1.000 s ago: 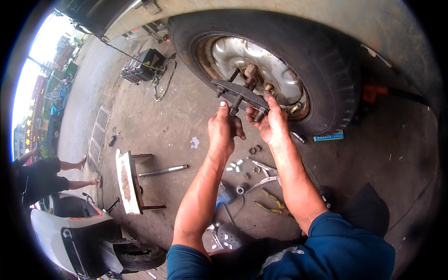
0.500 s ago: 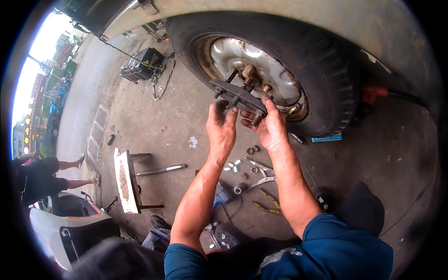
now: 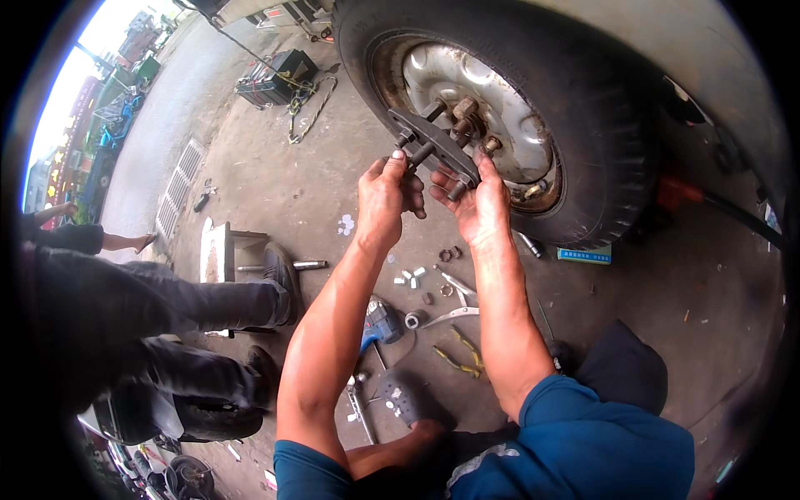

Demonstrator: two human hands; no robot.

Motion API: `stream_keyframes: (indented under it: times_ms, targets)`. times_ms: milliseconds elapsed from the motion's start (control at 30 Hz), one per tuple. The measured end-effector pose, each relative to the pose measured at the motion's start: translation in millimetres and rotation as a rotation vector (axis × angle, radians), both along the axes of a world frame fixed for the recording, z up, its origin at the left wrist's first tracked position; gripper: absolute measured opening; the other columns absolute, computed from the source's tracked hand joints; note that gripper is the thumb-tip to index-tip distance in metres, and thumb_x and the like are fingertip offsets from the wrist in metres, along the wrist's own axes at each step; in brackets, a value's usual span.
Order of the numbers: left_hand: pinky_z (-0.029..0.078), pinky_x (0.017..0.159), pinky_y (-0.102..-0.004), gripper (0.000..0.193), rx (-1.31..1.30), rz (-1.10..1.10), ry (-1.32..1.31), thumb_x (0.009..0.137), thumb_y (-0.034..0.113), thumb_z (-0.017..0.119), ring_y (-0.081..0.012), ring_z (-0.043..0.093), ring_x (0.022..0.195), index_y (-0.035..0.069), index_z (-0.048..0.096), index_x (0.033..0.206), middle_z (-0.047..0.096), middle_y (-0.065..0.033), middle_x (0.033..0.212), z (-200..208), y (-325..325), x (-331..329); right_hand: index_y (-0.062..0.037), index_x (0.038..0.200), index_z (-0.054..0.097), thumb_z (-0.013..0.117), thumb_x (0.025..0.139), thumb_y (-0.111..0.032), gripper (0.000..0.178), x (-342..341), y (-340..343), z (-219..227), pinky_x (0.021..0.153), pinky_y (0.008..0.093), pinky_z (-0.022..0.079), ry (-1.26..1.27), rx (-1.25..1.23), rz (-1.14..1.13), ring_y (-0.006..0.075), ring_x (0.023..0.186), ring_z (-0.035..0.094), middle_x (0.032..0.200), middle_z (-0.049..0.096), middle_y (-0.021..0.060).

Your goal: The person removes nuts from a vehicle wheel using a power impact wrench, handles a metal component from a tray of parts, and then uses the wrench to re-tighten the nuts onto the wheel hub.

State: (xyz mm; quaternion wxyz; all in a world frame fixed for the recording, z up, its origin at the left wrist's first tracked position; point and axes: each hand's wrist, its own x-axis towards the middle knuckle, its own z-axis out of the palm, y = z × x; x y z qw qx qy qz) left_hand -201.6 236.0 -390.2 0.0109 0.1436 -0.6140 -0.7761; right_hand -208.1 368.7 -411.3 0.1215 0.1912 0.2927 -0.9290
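A dark metal bar puller [image 3: 437, 143] with several bolts through it is held up in front of the wheel hub [image 3: 468, 125]. My left hand [image 3: 385, 196] is closed at its left end, the thumb raised against a bolt there and the fingers curled beneath. At the other end my right hand [image 3: 482, 200] grips the bar, thumb along its edge and fingers under a bolt head. Behind it is the wheel's rusty silver rim [image 3: 508, 108] inside a black tyre [image 3: 600, 158]. Whether the puller's bolts touch the hub cannot be made out.
On the concrete lie locking pliers [image 3: 457, 315], yellow-handled pliers [image 3: 462, 354], a blue power tool [image 3: 382, 321], a socket [image 3: 414, 319], several nuts [image 3: 446, 255] and a ratchet [image 3: 358, 408]. A person in grey trousers [image 3: 200, 307] stands left by a low stool [image 3: 215, 254]. A battery [image 3: 279, 79] sits farther off.
My left hand has shifted from under the bar's middle to the bolt at its left end. A person in grey trousers has stepped in at the left. The whole view has shifted slightly.
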Motion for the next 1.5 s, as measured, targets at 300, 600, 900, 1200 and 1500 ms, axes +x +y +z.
stream_keyframes:
  times_ms: [300,600,900,1200,1500]
  targets:
    - [0.043,0.042,-0.0287,0.033,-0.733,-0.079,0.151,0.085,0.022,0.064,-0.0161,0.053,0.055,-0.005,0.053,0.101,0.055,-0.0104,0.069,-10.4,-6.0,2.3,-0.0057,0.11,0.055,0.039,0.095,-0.04,0.041,7.8,-1.3,4.6,0.069,0.0398,0.051,-0.007,0.044,-0.041,0.0225,0.077,0.062,0.092,0.063,0.0108]
    - [0.043,0.037,-0.0303,0.056,-0.102,-0.23,-0.125,0.09,0.05,0.047,-0.0189,0.052,0.045,-0.005,0.053,0.093,0.055,-0.0106,0.064,1.5,-3.0,7.5,-0.0071,0.113,0.054,0.042,0.092,-0.045,0.045,7.8,11.7,-2.7,0.064,0.0373,0.049,0.004,0.135,-0.013,0.0215,0.077,0.063,0.096,0.065,0.0101]
    - [0.044,0.043,-0.0278,0.041,-0.181,-0.424,-0.107,0.09,0.036,0.056,-0.0158,0.053,0.05,-0.005,0.056,0.091,0.055,-0.0082,0.065,-10.8,16.0,30.5,-0.0061,0.119,0.05,0.039,0.095,-0.039,0.042,2.1,5.9,2.2,0.066,0.0342,0.048,-0.072,0.266,-0.081,0.0191,0.081,0.063,0.101,0.063,0.0082]
    - [0.036,0.041,-0.0267,0.034,-0.226,-0.412,-0.077,0.092,0.03,0.054,-0.0098,0.044,0.047,-0.003,0.06,0.086,0.05,-0.0028,0.058,-4.0,42.1,25.9,-0.0063,0.121,0.047,0.039,0.097,-0.036,0.04,1.4,19.7,-7.0,0.067,0.033,0.048,0.029,0.129,-0.05,0.0215,0.085,0.061,0.102,0.063,0.01]
    - [0.041,0.053,-0.0269,0.033,-0.081,-0.364,-0.199,0.092,0.027,0.055,-0.0092,0.05,0.059,-0.005,0.061,0.09,0.056,-0.0032,0.062,-17.2,36.7,23.9,-0.0107,0.123,0.048,0.036,0.098,-0.034,0.036,5.1,20.8,-10.2,0.071,0.0287,0.045,0.1,0.001,0.005,0.0172,0.086,0.058,0.103,0.062,0.0063]
